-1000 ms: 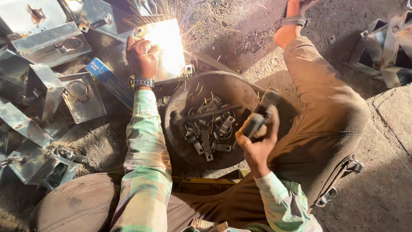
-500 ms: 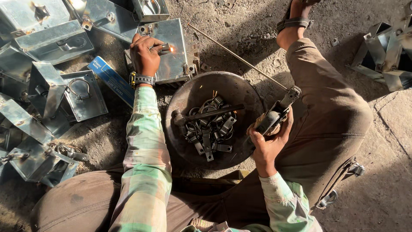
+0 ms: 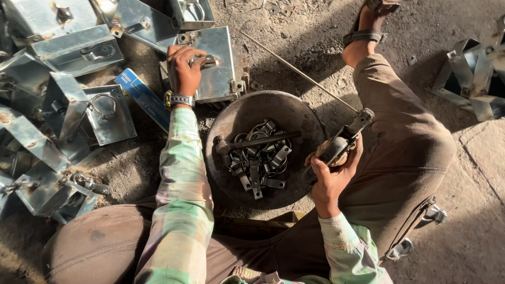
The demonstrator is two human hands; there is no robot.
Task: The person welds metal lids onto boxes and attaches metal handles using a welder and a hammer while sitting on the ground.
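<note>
Head view: left hand (image 3: 183, 71) laid on the shiny sheet-metal box (image 3: 213, 66), fingers curled and pinching a small metal fitting (image 3: 209, 61) against its top face, wristwatch (image 3: 179, 100) at the wrist. Right hand (image 3: 334, 171) closed tight around the handle of an electrode holder (image 3: 342, 143), thin welding rod (image 3: 300, 71) slanting up-left from its tip, clear of the box. Between the knees, round metal bowl (image 3: 236, 113) with hammer (image 3: 252, 142) lying across loose metal clips (image 3: 260, 165); more metal boxes (image 3: 79, 50) piled at left.
</note>
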